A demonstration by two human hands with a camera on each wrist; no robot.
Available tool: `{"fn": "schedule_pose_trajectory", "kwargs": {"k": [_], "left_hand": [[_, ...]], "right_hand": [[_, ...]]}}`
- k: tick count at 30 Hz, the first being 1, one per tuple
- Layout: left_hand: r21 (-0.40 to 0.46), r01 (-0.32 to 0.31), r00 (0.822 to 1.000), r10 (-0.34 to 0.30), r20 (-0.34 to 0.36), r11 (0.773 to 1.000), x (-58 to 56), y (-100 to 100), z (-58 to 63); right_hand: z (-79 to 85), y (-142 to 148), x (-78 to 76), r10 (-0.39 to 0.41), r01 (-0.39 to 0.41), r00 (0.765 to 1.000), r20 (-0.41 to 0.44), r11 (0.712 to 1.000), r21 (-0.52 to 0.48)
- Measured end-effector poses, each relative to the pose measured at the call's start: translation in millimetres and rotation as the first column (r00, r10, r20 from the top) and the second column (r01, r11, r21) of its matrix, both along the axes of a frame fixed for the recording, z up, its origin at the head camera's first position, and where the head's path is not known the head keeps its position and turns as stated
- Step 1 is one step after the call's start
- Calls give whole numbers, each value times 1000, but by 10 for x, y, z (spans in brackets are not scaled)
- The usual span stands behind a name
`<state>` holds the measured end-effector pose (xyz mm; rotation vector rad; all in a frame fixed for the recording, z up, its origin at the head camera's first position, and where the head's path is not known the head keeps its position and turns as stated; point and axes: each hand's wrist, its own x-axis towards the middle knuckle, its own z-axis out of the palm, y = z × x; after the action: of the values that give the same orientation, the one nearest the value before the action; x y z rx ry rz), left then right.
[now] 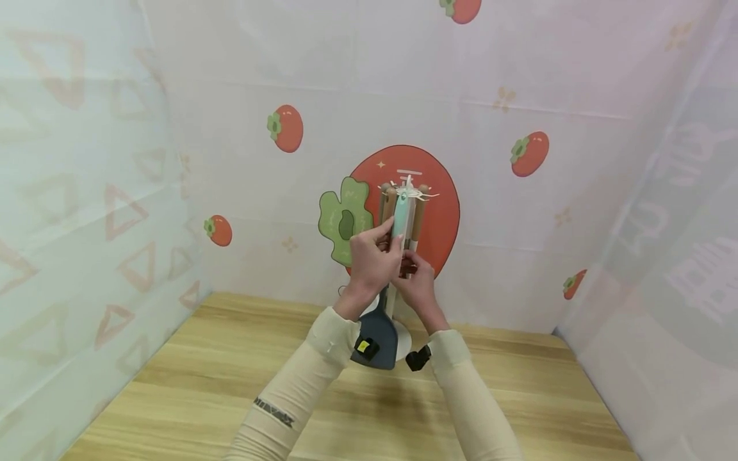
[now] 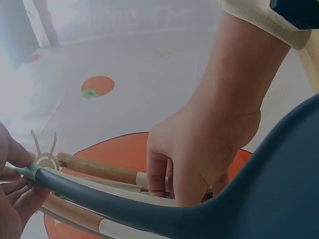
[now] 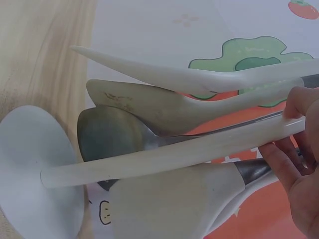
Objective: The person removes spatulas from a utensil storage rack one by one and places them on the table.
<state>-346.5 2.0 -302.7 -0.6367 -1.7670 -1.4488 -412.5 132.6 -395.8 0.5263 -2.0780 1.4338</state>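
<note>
A dark blue spatula [image 1: 377, 330] with a mint-green handle end [image 1: 400, 214] is upright in front of a white utensil stand, its blade down. My left hand [image 1: 371, 256] pinches that handle end between thumb and fingers, close to the stand's hooks [image 1: 426, 196]. Lower down, my right hand [image 1: 419, 287] grips the stand's white pole [image 3: 149, 162], its fingertips curled round it in the right wrist view. Several utensils hang around the pole, among them a grey metal turner [image 3: 109, 134], a beige spatula [image 3: 139, 102] and a wooden-handled one [image 2: 99, 168].
The stand's round white base [image 3: 37, 169] rests on the wood-grain table [image 1: 242, 358]. Right behind it rises a white back sheet [image 1: 346, 77] printed with persimmons. Patterned sheets [image 1: 86, 192] close off both sides.
</note>
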Motion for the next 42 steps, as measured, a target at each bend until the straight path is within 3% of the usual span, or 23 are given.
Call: {"fn": "schedule_pose_trajectory", "kwargs": {"k": [18,21,35,42], "left_hand": [[21,-11,1000,11,1,1000,85,-221,-125],[18,-40,999,40,0,999,92,-268,-144],[6,-61,997,61,53,998,60,-445,-409],[10,-90,993,89,73,996,58,-556,-481]], "right_hand": [[-6,-18,-37,28,-29,997,-65,1000,-4],[-4,-13,-47,23,-24,998,-61,1000,-2],[-27,19,-27,20,-20,1000,-3,1000,-1],[-8,2,0,28,-28,1000,9,999,-17]]}}
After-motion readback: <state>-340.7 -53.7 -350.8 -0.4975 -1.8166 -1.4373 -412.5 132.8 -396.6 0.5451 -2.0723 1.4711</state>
